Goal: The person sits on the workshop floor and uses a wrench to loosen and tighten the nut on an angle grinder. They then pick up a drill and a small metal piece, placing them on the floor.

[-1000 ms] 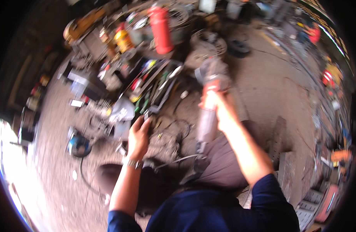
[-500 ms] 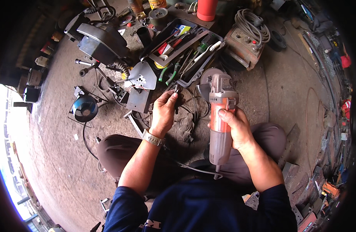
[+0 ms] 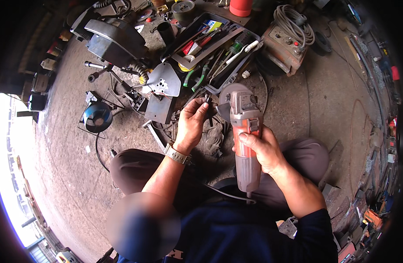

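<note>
My right hand is wrapped round the orange and grey body of an angle grinder, held upright with its head pointing away from me. A round disc and a guard show at the left of the grinder's head. Close by on the left, my left hand pinches a small dark metal piece between thumb and fingers; its exact kind is too small to make out. The fingertips are near the guard, and whether they touch cannot be told. A power cord runs from the grinder's rear.
Beyond my hands lies an open toolbox full of hand tools. A chop-saw-like machine stands at the far left, a blue fan-like device nearer. At the far right sits a rusty box with coiled cable. Rags lie between my knees.
The grinder has shifted left, and its head is now closer to my left hand. My left hand has moved slightly right, still pinching the small metal piece.
</note>
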`<state>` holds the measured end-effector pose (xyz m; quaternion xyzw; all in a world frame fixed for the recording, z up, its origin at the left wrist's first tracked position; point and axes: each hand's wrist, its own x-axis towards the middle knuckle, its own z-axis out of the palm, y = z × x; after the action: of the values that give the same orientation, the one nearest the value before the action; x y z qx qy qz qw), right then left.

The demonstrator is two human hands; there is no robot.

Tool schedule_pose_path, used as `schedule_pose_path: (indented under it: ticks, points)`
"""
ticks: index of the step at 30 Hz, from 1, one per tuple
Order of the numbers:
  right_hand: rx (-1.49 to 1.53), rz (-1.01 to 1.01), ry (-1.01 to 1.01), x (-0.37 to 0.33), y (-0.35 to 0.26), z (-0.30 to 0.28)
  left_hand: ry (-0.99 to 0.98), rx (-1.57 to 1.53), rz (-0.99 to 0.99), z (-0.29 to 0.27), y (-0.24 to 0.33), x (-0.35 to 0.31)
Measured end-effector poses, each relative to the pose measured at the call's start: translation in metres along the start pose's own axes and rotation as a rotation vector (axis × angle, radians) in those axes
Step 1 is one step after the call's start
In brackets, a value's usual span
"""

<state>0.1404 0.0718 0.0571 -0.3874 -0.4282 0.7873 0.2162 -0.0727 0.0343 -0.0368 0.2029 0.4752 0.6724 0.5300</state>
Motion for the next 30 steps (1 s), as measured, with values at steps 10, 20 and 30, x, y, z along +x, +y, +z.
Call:
schedule_pose_path:
  ticks: [10, 20, 30]
  points:
    - [-0.052, -0.022, -0.028, -0.002, 0.005, 0.001, 0.016, -0.033, -0.001, -0.007, -0.009, 0.000]
    - [-0.030, -0.025, 0.011, 0.003, 0.007, 0.000, 0.057, -0.019, -0.103, -0.017, -0.013, -0.002]
    - [-0.020, 0.030, -0.073, 0.002, 0.005, 0.006, -0.014, -0.022, -0.054, -0.022, -0.012, -0.009]
